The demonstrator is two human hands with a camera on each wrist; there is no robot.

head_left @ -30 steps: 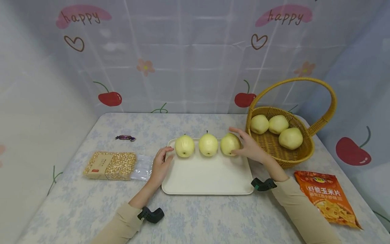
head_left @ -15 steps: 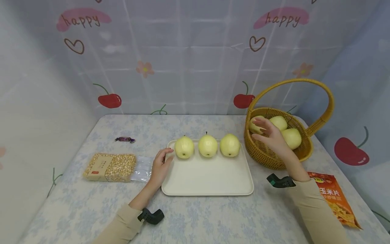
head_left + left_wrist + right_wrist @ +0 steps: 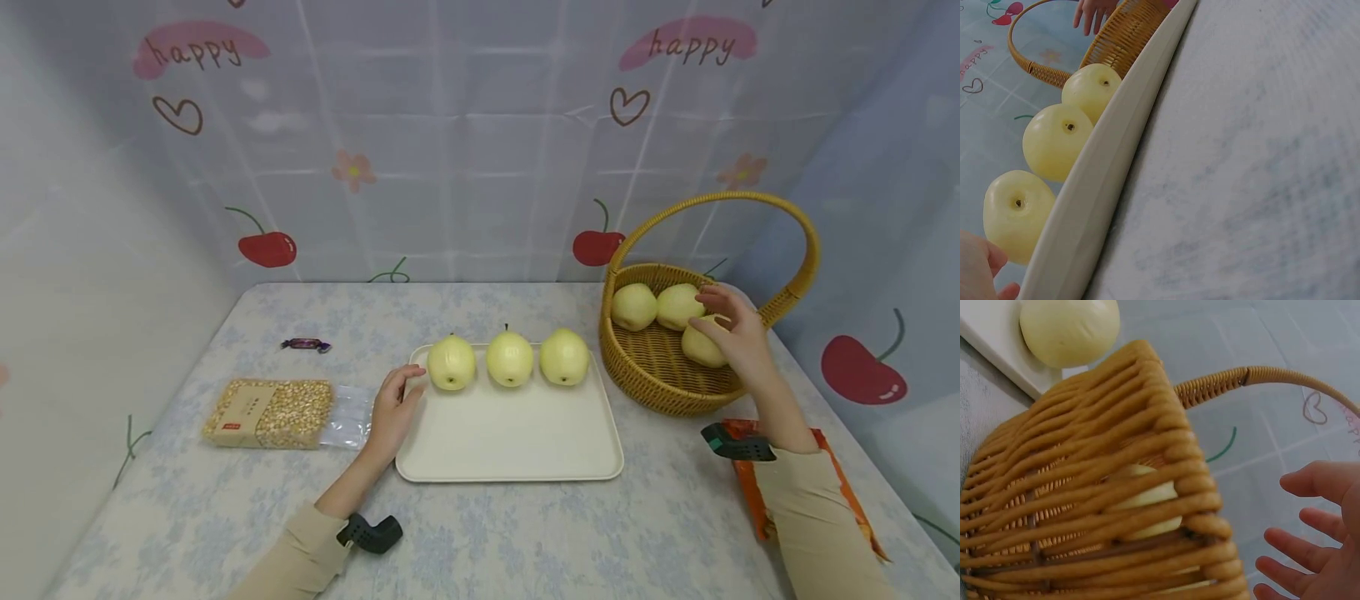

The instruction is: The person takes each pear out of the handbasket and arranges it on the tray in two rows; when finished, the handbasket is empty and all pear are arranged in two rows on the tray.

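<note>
Three pale yellow-green pears [image 3: 509,359] stand in a row along the far side of a white rectangular tray [image 3: 510,450]. My left hand [image 3: 393,410] rests at the tray's left rim, its fingertips close to the leftmost pear [image 3: 1019,215]. Over the right side of a wicker basket [image 3: 652,392] is my right hand [image 3: 738,342], its fingers spread and partly covering the front pear [image 3: 701,343] in there. Two more pears [image 3: 634,307] lie at the back of the basket. In the right wrist view, the right hand's fingers [image 3: 1300,550] hold nothing above the basket's rim.
The basket's tall handle [image 3: 806,250] arches up at the back right. An orange snack bag [image 3: 750,487] lies partly under the right forearm. On the left are a pack of corn kernels [image 3: 292,412] and a purple wrapped candy [image 3: 306,344]. A printed curtain [image 3: 480,167] hangs behind the table.
My right hand has let go of the rightmost pear on the tray and moved right, across the basket to its front pear. The left hand stays at the tray's rim.
</note>
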